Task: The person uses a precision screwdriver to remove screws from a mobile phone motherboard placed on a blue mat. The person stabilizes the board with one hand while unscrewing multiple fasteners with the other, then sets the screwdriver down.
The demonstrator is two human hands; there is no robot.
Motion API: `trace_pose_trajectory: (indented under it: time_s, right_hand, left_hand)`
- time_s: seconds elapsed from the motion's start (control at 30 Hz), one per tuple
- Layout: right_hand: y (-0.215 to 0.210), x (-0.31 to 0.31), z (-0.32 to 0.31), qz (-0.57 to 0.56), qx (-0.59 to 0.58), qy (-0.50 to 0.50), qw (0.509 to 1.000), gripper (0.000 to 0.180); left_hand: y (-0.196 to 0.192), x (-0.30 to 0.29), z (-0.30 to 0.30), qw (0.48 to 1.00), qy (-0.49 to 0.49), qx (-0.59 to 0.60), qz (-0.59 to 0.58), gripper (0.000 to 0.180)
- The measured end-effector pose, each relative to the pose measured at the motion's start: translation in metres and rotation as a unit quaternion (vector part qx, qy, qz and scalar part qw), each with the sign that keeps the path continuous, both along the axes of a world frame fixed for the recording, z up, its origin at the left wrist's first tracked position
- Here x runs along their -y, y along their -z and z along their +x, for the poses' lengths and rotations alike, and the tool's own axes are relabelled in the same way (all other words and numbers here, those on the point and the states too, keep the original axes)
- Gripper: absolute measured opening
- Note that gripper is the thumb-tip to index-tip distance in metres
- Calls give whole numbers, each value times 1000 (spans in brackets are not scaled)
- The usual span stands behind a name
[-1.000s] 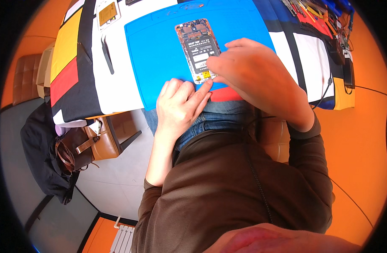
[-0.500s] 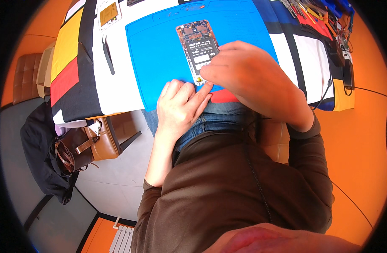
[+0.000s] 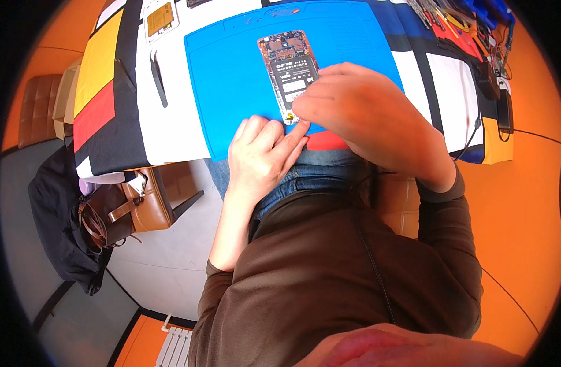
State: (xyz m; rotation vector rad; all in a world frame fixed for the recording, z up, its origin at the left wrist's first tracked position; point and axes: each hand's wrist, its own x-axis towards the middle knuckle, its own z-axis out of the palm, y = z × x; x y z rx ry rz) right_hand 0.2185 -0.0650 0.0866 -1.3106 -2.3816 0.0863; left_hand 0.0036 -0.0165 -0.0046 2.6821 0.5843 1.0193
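Observation:
An opened smartphone [image 3: 284,64] lies face down on a blue work mat [image 3: 225,79], its circuit board bare at the far end and a black battery [image 3: 297,76] below it. My left hand [image 3: 256,153] rests at the phone's near end. Its index fingertip presses the lower corner, the thumb lies beneath, and the other fingers are curled. Over the phone's lower right side bends my right hand [image 3: 363,101], its fingers drawn together near the battery's edge. The back of that hand hides the fingertips and whatever they pinch.
Dark tweezers [image 3: 158,79] and another slim dark tool [image 3: 125,76] lie left of the mat. Beyond them is a white phone part with a gold battery [image 3: 160,21]. Several screwdrivers and pliers [image 3: 455,33] crowd the far right, beside a black box [image 3: 490,79] and cables.
Both hands keep nearly the same place and grip at the phone. The whole scene shifts very slightly in the picture.

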Motion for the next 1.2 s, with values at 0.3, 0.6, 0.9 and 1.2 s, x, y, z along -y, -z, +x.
trace_pose_trajectory:
  time_s: [0.3,0.6,0.9,1.2]
  right_hand:
    - [-12,1,2,-70,103,71,990,20]
    - [0,2,3,-18,1,23,1000,17]
    - [-2,-1,5,-13,24,43,999,16]
    - [5,3,6,-1,-22,-27,999,27]
  left_hand:
    - [-2,2,1,1000,-8,-8,-8,35]
    - [0,0,0,1000,0,-1,1,37]
    - [-1,3,1,1000,-13,-11,-10,36]
    - [1,1,0,1000,-6,0,-3,37]
